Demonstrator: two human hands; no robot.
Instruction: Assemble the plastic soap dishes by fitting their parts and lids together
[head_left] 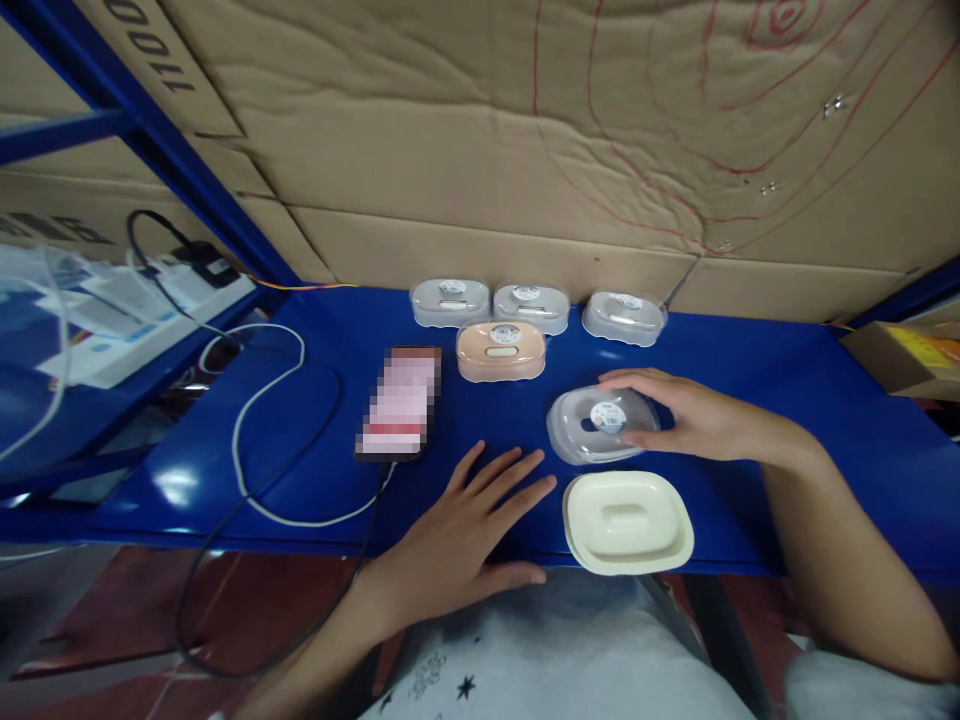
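Note:
My right hand grips the right end of a clear plastic cover, thumb at the front and fingers behind. A round white label is stuck on the cover, which rests on the blue shelf. Just in front of it lies a cream oval dish with a raised bar in its middle, near the shelf's front edge. My left hand is spread palm down at the shelf's front edge, left of the dish, and holds nothing.
Several lidded oval boxes stand at the back, among them a peach one and a white one. A phone with a blurred screen lies to the left, its cable trailing. Power strips sit far left; cardboard lines the back.

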